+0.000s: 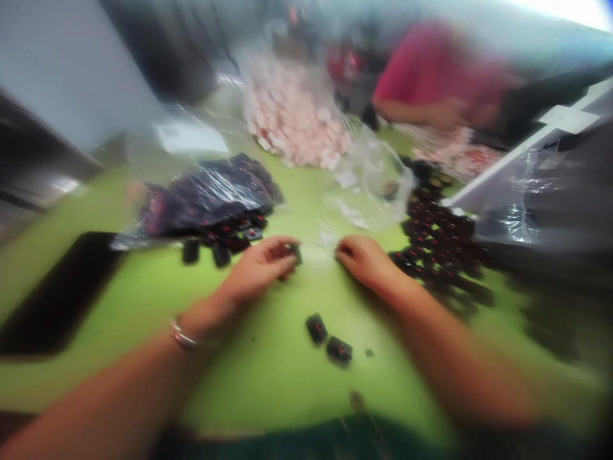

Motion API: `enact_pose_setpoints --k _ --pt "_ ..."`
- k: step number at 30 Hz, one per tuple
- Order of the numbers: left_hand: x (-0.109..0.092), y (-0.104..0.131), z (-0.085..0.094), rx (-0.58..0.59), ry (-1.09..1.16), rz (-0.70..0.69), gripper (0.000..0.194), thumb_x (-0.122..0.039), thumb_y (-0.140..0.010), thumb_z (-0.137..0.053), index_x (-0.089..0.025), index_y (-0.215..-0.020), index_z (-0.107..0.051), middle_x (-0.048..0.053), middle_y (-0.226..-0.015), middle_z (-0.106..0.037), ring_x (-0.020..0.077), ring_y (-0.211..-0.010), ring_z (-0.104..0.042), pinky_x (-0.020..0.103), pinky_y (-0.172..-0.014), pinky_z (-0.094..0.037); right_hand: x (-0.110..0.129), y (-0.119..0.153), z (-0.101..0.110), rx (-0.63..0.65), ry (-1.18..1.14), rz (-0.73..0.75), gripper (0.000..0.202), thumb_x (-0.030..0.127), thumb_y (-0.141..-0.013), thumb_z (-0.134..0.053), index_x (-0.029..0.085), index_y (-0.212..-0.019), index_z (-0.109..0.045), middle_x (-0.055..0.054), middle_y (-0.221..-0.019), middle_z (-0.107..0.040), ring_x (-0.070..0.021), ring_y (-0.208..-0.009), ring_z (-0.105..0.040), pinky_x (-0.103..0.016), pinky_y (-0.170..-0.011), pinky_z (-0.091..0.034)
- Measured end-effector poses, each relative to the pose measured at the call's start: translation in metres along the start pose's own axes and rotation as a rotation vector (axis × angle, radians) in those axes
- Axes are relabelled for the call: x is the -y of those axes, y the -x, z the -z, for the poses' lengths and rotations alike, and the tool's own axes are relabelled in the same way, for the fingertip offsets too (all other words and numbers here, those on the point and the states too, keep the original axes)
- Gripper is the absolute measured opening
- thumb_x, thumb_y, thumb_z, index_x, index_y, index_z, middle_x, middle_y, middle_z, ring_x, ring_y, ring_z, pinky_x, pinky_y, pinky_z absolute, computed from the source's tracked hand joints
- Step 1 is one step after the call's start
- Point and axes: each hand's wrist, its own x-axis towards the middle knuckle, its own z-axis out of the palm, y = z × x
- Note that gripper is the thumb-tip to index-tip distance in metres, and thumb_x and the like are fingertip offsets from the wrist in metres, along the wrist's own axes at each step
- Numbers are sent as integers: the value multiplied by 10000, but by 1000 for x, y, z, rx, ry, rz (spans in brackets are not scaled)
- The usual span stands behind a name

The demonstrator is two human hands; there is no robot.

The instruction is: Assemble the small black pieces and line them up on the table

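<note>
The fingers of the left hand are pinched together on one small black piece, held just above or at the table; which of the two, I cannot tell. The fingers of the right hand are curled in close, tips down near the table; whether they grip anything is too blurred to tell. Between the hands and slightly beyond them lies a scatter of tiny white bits, too small to count.

Nearer the body are two black blocks, each with a red mark, almost touching, and one dark fragment just to their right. One bracelet circles the left wrist.

Beyond the left hand, one clear bag of dark pieces has several spilling from its near edge, two standing out at the front. One flat black slab lies farther left. Right of the right hand spreads a heap of black, red-marked pieces, uncountable. One crumpled clear bag sits beyond the right hand, in front of a pile of pale pink pieces. Farther back, one co-worker in a pink top is at the table.
</note>
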Motion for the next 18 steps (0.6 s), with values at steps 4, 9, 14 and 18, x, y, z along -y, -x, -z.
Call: enact_pose_setpoints --k 4,9,14,18 --pt "2 1 0 49 40 32 406 -293 -735 -719 -160 -1106 -618 24 -795 -626 117 -686 -568 235 -624 -449 1 1 5 -21 87 -18 151 140 -783 -504 177 -696 -621 -62 -741 -655 -170 -669 -541 -283 -626 -379" --pt "0 5 -4 108 180 74 378 -274 -735 -721 -185 -1093 -643 41 -871 -665 107 -684 -566 229 -629 -434 25 11 12 -156 -329 -3 119 149 -787 -526 192 -729 -620 3 -648 -619 -130 -609 -542 -256 -611 -414" --pt "-2 8 -9 139 255 100 386 -249 -715 -744 -184 -1086 -655 33 -855 -668 102 -689 -571 225 -636 -436 51 22 11 -195 -670 64 67 219 -792 -594 201 -738 -631 -4 -754 -617 -133 -749 -570 -254 -699 -448" --pt "-1 9 -11 190 267 81 336 -233 -734 -731 -190 -1062 -669 33 -895 -678 93 -709 -577 215 -653 -437 55 24 1 -123 -793 19 50 229 -792 -605 199 -767 -635 1 -760 -618 -130 -752 -563 -258 -707 -448"
